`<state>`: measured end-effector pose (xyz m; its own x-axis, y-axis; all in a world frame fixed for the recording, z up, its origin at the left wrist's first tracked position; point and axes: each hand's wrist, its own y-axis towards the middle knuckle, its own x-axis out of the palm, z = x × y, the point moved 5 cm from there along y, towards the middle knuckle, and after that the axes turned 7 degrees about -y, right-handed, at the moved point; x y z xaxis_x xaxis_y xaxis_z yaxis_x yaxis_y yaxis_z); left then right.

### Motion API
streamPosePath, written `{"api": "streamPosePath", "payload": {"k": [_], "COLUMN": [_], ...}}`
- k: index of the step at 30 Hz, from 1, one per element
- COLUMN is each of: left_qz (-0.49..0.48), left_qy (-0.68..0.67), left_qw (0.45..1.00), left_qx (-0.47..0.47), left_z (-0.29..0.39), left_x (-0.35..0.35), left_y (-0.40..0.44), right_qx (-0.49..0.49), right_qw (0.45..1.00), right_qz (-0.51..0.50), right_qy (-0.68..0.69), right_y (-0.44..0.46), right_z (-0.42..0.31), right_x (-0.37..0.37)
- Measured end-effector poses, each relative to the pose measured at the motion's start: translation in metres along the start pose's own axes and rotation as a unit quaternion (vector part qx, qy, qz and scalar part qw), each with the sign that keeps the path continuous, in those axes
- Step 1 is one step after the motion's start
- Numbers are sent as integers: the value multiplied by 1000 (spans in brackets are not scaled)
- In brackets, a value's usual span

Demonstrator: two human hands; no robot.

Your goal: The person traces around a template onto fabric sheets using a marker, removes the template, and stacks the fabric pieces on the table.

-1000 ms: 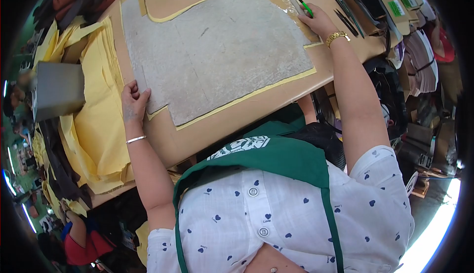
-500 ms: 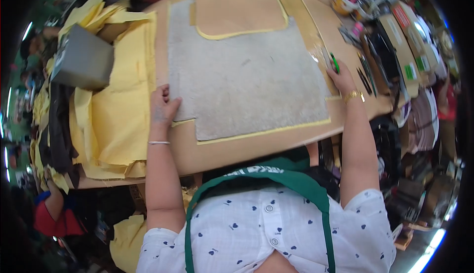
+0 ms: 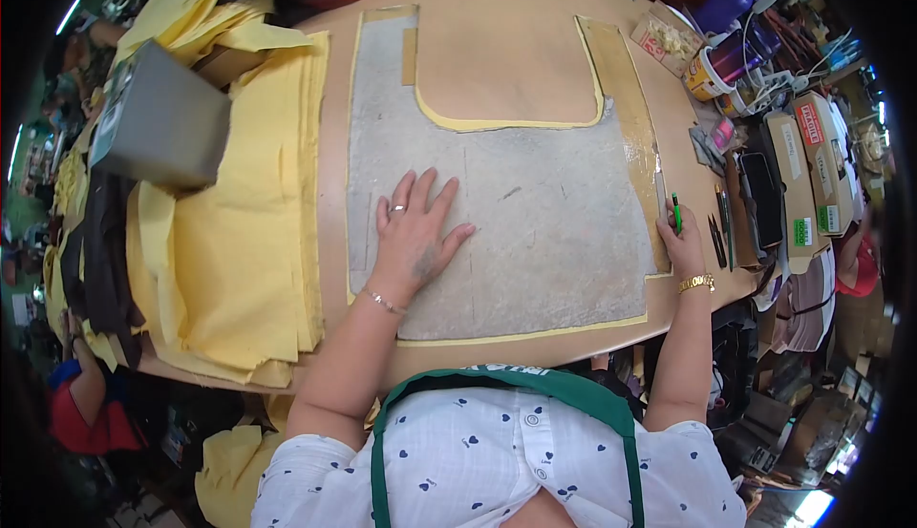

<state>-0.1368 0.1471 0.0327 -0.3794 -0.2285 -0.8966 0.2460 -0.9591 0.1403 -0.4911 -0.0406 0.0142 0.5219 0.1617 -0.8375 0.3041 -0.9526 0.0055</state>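
Panel (image 3: pixel 535 232), grey with a wide notch at the far side, lies flat mid-tabletop (image 3: pixel 516 51). Yellow sheet (image 3: pixel 435 115) peeks out along the notch and near edge, so panel's on top of it. Brown strip (image 3: pixel 638 132) runs down panel's right side.

Left hand (image 3: pixel 417 232): palm down on panel, left of centre, fingers spread apart, gripping nothing. Right hand (image 3: pixel 680 240): at panel's right edge, fingers clamped on green pen (image 3: pixel 676 211), tip end pointing unclear.

Left of panel: yellow cloth (image 3: pixel 258 270), stacked, metal block (image 3: pixel 167 127) on it. Right of right hand: dark pens (image 3: pixel 723 222), then phone (image 3: pixel 761 199), then long boxes (image 3: pixel 820 160).
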Motion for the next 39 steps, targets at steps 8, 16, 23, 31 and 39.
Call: {"api": "streamPosePath", "payload": {"k": [8,16,23,31,39], "left_qz": [-67,-106,-112,-86,-32], "left_qy": [-1,9,7,18,21], "left_qw": [997,993,991,995,998], "left_qx": [-41,-53,-71,-52,-50], "left_z": [-1,0,-3,-6,-2], "left_x": [1,4,5,6,1], "left_y": [11,18,21,19,14], "right_qx": [38,68,51,55,33], "right_qw": [999,997,999,997,998], "right_qz": [-8,-26,-15,-26,-26], "right_qy": [34,13,5,37,54], "right_y": [-5,-6,-7,-7,-5], "right_z": [-3,-6,-1,-1,-1], "right_x": [1,-2,-1,1,0]}}
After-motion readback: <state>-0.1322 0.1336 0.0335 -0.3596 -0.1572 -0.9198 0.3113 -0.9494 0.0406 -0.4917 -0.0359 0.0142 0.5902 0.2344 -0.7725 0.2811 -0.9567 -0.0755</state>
